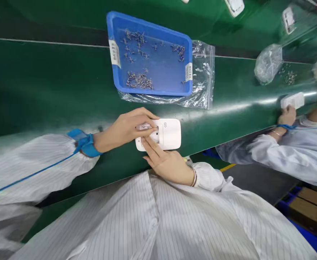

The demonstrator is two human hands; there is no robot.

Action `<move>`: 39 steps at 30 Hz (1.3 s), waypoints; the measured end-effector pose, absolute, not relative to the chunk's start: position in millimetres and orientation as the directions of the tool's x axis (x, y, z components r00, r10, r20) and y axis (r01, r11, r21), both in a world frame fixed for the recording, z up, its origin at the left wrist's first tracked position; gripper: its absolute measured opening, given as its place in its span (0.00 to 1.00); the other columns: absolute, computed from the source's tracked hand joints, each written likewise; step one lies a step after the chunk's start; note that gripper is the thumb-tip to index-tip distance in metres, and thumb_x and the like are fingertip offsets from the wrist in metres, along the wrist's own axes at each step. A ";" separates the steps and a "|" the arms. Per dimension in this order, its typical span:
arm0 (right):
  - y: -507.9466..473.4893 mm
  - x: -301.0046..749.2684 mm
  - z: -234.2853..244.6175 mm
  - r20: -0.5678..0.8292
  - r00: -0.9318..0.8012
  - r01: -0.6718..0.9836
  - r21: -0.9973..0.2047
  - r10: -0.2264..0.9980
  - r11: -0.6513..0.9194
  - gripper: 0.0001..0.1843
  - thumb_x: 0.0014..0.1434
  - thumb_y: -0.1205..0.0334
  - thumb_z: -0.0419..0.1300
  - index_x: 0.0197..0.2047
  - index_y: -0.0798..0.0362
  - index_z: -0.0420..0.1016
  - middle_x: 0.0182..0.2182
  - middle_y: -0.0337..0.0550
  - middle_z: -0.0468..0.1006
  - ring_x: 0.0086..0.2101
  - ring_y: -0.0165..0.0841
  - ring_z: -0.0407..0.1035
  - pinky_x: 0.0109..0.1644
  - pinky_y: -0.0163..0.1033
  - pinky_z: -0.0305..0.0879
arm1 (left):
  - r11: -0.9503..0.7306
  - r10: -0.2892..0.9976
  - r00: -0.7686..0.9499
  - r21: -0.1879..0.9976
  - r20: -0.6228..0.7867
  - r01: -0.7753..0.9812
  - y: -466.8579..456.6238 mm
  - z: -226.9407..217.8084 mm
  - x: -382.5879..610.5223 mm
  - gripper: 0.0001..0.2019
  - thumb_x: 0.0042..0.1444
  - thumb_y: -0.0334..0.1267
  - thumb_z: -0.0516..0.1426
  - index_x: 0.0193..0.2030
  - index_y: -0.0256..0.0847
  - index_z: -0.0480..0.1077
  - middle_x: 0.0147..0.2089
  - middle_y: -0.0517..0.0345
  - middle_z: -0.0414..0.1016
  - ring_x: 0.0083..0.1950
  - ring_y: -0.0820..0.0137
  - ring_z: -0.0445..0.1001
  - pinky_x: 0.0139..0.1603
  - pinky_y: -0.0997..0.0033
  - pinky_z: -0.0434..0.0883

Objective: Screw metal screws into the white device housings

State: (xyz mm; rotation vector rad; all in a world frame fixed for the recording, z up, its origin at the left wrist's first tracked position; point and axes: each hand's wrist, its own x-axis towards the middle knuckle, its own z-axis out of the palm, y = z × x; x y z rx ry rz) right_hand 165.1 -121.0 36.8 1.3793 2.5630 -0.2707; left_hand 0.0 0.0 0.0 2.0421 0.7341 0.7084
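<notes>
A white plastic device housing (172,134) lies on the green bench in front of me, with small grille holes at one end and an uncovered recess near its middle. My left hand (130,129), with a blue strap round the wrist, is over its left part. Thumb and index finger pinch together at the recess; anything between them is too small to make out. Another left finger rests along the far edge. Coming from the right, my right hand (172,165) lays stretched fingers on the housing's near left edge. Its thumb is apart from them.
Beyond the hands, a blue tray (164,89) with several piles of small metal parts sits on a clear zip bag (202,92). To the right, a co-worker's hand (287,116) holds another white housing (294,100). A plastic bag (269,65) lies near them.
</notes>
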 end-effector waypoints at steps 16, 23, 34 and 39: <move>-118.8 166.7 39.0 -0.233 -0.533 0.846 -0.153 0.813 0.511 0.29 0.70 0.55 0.40 0.71 0.54 0.52 0.70 0.51 0.50 0.26 0.26 0.71 0.20 0.35 0.63 | -0.568 0.554 0.799 0.808 0.234 0.157 8.2 3.2 -17.6 0.13 0.69 0.41 0.50 0.54 0.50 0.72 0.60 0.59 0.73 0.60 0.67 0.72 0.63 0.66 0.69; -121.0 168.0 34.1 -0.133 -0.540 0.841 -0.129 0.831 0.525 0.28 0.71 0.55 0.40 0.70 0.56 0.55 0.70 0.46 0.52 0.28 0.27 0.72 0.20 0.35 0.62 | -0.671 0.506 0.790 0.733 0.345 0.110 6.9 0.1 -18.0 0.14 0.68 0.37 0.52 0.57 0.47 0.71 0.60 0.53 0.73 0.63 0.64 0.70 0.63 0.61 0.70; -122.5 167.4 31.8 -0.205 -0.519 0.853 -0.180 0.830 0.489 0.29 0.71 0.55 0.38 0.72 0.53 0.47 0.70 0.51 0.52 0.32 0.29 0.73 0.23 0.35 0.63 | -0.737 0.618 0.681 0.593 0.394 0.326 -14.9 -3.3 -10.5 0.09 0.63 0.34 0.58 0.50 0.47 0.71 0.55 0.54 0.74 0.64 0.61 0.67 0.62 0.54 0.69; -122.0 167.8 32.6 -0.183 -0.525 0.850 -0.176 0.831 0.497 0.29 0.71 0.55 0.37 0.71 0.56 0.50 0.69 0.50 0.54 0.37 0.30 0.74 0.23 0.35 0.63 | -0.709 0.663 0.652 0.587 0.367 0.391 -21.7 -4.0 -5.9 0.06 0.63 0.34 0.57 0.47 0.43 0.71 0.55 0.51 0.72 0.65 0.57 0.66 0.62 0.51 0.68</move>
